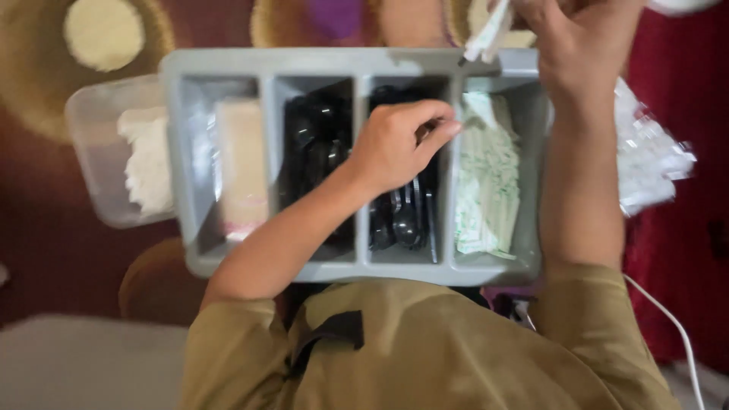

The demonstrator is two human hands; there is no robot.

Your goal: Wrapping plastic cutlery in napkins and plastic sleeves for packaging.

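— Dark red carpet (45,243) with round beige and gold patterns lies under everything. What do the hands do?

— The left hand (399,144) is over the grey cutlery tray (342,61), above the third compartment. Its fingers (440,133) are curled together, and they seem to pinch something small and dark, but I cannot tell exactly what it is. The right hand (577,38) is raised at the far right corner of the tray, and its fingers are closed on some thin white paper-wrapped sticks (490,34).

— What is in the tray?

— It has four long compartments. Under the left hand are black plastic spoons and forks (402,220). The second compartment also holds black plastic cutlery (315,129). The right compartment, just beside the left hand, is full of white paper packets with green print (486,182). The first compartment on the left holds a flat pale packet (241,167) with a pink edge.

— And around the tray?

— At the left, touching the tray, is a clear plastic box (95,152) with white napkins (148,159) in it. At the right, behind the right forearm, lies a crumpled clear plastic bag (653,159). A white cable (676,326) runs at the lower right. The person wears an olive shirt (425,349).
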